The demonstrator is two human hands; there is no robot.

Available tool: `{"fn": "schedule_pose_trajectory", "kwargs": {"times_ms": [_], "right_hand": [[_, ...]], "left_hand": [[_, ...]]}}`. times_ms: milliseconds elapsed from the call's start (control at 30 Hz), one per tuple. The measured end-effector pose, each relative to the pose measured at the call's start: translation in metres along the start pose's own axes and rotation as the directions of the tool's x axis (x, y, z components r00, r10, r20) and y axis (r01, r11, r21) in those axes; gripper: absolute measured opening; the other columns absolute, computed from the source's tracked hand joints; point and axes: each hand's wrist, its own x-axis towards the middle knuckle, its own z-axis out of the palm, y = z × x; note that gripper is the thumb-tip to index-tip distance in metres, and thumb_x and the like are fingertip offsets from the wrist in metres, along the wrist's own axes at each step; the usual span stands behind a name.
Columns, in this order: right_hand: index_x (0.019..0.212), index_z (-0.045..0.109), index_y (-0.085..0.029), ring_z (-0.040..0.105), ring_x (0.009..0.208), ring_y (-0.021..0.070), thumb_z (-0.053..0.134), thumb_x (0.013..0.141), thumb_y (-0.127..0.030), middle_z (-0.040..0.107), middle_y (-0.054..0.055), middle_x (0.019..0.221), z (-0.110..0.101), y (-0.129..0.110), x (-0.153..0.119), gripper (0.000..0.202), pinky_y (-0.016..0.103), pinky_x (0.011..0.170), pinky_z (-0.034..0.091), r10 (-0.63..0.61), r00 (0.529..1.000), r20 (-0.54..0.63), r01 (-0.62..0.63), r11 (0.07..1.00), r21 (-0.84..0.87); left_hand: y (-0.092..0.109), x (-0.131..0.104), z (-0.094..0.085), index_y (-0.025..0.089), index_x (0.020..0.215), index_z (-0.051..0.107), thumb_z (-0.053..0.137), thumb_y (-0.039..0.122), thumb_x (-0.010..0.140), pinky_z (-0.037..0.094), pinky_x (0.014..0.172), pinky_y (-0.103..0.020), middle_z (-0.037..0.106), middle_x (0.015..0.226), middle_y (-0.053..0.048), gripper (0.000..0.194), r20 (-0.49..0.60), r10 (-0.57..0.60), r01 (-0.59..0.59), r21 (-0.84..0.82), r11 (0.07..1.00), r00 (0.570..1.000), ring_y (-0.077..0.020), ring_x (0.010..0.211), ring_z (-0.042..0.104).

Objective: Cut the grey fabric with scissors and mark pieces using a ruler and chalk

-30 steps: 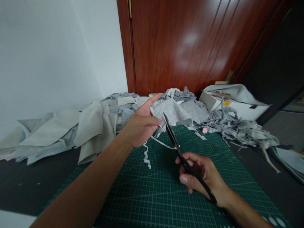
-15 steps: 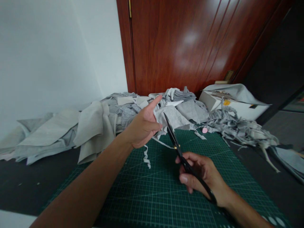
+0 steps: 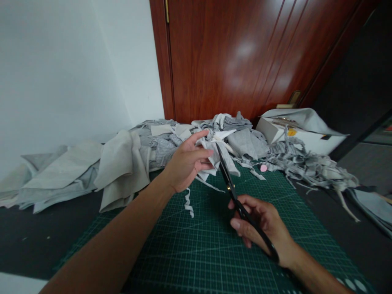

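We advise keeping the cloth (image 3: 232,164) taut and fingertips clear of the scissors (image 3: 226,173). Left hand (image 3: 183,165): partly open, thumb and fingers pinching the cloth, which hangs just beyond its fingertips. Right hand (image 3: 266,222): curled round the handles. Cloth: pale grey, limp, creased.

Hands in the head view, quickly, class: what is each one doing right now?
Left hand: closed on a piece of pale cloth.
Right hand: closed around the black scissors.
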Motion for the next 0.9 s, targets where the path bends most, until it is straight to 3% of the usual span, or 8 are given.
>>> {"fn": "schedule_pose_trajectory", "kwargs": {"times_ms": [100, 200, 267, 400, 500, 667, 900], "right_hand": [[0.105, 0.063, -0.016, 0.048, 0.042, 0.0043, 0.087, 0.083, -0.037, 0.057, -0.007, 0.063, -0.001, 0.0, 0.0, 0.039, 0.014, 0.04, 0.039, -0.008, 1.0, -0.009, 0.008, 1.0, 0.005], [0.104, 0.064, -0.016, 0.046, 0.042, 0.0045, 0.089, 0.081, -0.035, 0.056, -0.008, 0.062, 0.0, 0.0, 0.0, 0.04, 0.015, 0.04, 0.04, 0.007, 1.0, -0.016, -0.006, 1.0, 0.027], [0.103, 0.064, -0.016, 0.045, 0.042, 0.0046, 0.09, 0.079, -0.035, 0.055, -0.009, 0.061, 0.0, 0.0, 0.0, 0.04, 0.015, 0.039, 0.041, 0.011, 1.0, -0.021, -0.011, 0.999, 0.043], [0.102, 0.064, -0.017, 0.047, 0.042, 0.0044, 0.09, 0.079, -0.034, 0.057, -0.008, 0.063, 0.0, 0.0, 0.001, 0.039, 0.015, 0.039, 0.041, 0.013, 0.999, -0.03, -0.012, 0.999, 0.04], [0.101, 0.063, -0.017, 0.047, 0.041, 0.0042, 0.09, 0.08, -0.033, 0.058, -0.008, 0.062, 0.0, 0.0, 0.0, 0.038, 0.014, 0.039, 0.04, 0.017, 0.999, -0.027, -0.016, 0.999, 0.027], [0.1, 0.063, -0.017, 0.047, 0.042, 0.0046, 0.09, 0.079, -0.035, 0.056, -0.008, 0.062, 0.0, -0.001, 0.0, 0.04, 0.014, 0.039, 0.041, 0.034, 0.999, -0.014, -0.034, 0.999, 0.019], [0.101, 0.063, -0.018, 0.045, 0.043, 0.0052, 0.091, 0.078, -0.038, 0.055, -0.008, 0.064, 0.001, -0.001, -0.001, 0.041, 0.016, 0.039, 0.042, 0.045, 0.999, -0.012, -0.045, 0.999, 0.022]], "left_hand": [[-0.004, 0.002, 0.005, 0.015, 0.13, 0.05, 0.076, 0.015, 0.079, 0.06, 0.063, -0.036, 0.073, 0.08, -0.005, 0.058, -0.138, 0.022, -0.013, 0.067, 0.998, 0.99, -0.0195, 0.064, 0.071], [-0.01, 0.002, 0.009, 0.021, 0.115, 0.044, 0.079, 0.019, 0.077, 0.057, 0.054, -0.032, 0.073, 0.076, -0.003, 0.051, -0.292, 0.062, -0.037, 0.091, 0.995, 0.954, -0.0191, 0.056, 0.069], [-0.013, 0.002, 0.01, 0.023, 0.102, 0.045, 0.08, 0.025, 0.079, 0.049, 0.049, -0.026, 0.07, 0.069, 0.0, 0.042, -0.329, 0.078, -0.035, 0.133, 0.99, 0.941, -0.0166, 0.052, 0.065], [-0.017, 0.0, 0.011, 0.019, 0.074, 0.054, 0.078, 0.044, 0.083, 0.032, 0.045, -0.021, 0.055, 0.058, 0.003, 0.036, -0.253, 0.059, 0.001, 0.23, 0.973, 0.966, -0.0087, 0.049, 0.051], [-0.02, -0.001, 0.014, 0.017, 0.075, 0.061, 0.076, 0.048, 0.083, 0.034, 0.048, -0.022, 0.059, 0.068, 0.0, 0.036, -0.199, 0.033, -0.008, 0.125, 0.992, 0.98, -0.0094, 0.056, 0.052], [-0.026, -0.001, 0.02, 0.017, 0.079, 0.063, 0.077, 0.041, 0.08, 0.039, 0.054, -0.024, 0.061, 0.074, 0.0, 0.027, -0.218, 0.069, -0.075, -0.018, 0.997, 0.973, -0.0122, 0.064, 0.055], [-0.025, -0.001, 0.018, 0.017, 0.081, 0.062, 0.074, 0.027, 0.079, 0.031, 0.052, -0.023, 0.056, 0.072, 0.003, 0.016, -0.213, 0.137, -0.128, 0.055, 0.99, 0.967, -0.0084, 0.058, 0.045]]}}
